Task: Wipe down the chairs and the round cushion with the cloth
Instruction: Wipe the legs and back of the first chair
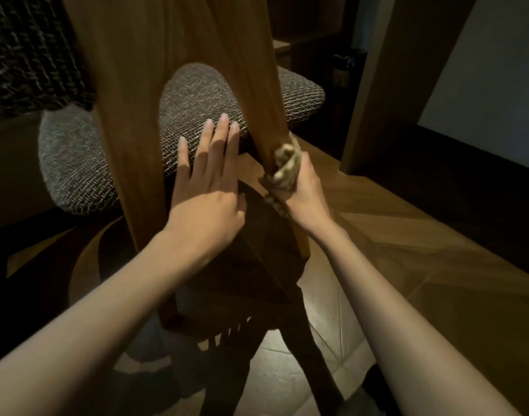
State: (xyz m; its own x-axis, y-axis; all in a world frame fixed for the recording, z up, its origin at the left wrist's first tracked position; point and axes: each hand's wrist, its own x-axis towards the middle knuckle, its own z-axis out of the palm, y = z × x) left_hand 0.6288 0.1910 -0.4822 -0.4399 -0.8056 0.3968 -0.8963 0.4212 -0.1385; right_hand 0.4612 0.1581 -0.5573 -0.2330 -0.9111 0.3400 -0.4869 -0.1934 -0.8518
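A wooden chair (131,94) fills the middle of the head view, seen from behind its forked back. Its woven grey-brown round cushion (197,94) shows through the arched gap in the back. My left hand (207,181) lies flat and open on the near edge of the cushion, fingers spread. My right hand (299,187) is closed around a bunched beige cloth (284,166) and presses it against the right upright of the chair back, just beside the cushion's edge. The chair's dark legs run down between my forearms.
A dark woven chair back (29,52) stands at the upper left. A wooden table leg or post (386,94) rises at the right, with wooden flooring (422,244) beyond it and pale tiles (287,382) underfoot. The room is dim.
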